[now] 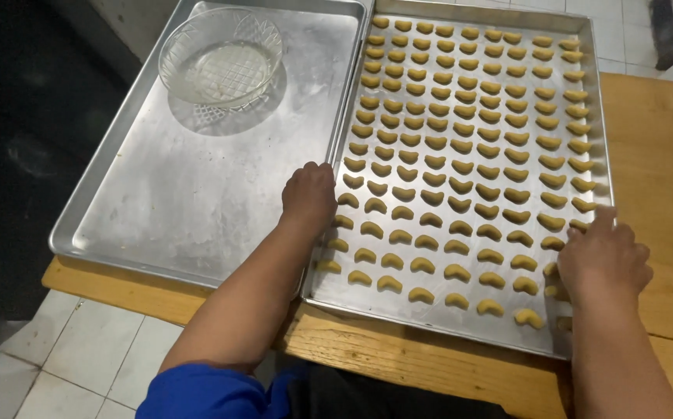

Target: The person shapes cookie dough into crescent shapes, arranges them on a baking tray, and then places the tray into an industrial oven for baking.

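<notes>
Fingers [315, 172] curled on cookie tray [461, 330]

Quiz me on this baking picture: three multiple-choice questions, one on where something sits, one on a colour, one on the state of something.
1. Where is the glass bowl?
A. in the left tray's far corner
B. among the dough pieces
C. on the floor

2. What colour is the sleeve?
A. red
B. blue
C. white

3. What state is the right tray in?
A. bare
B. stacked on the other tray
C. filled with rows of crescent dough pieces

Answers:
1 A: the bowl stands at the far end of the left tray, away from the hands.
2 B: blue cloth shows at the near arm.
3 C: crescents cover it, with the left hand and right hand at its edges.
</notes>
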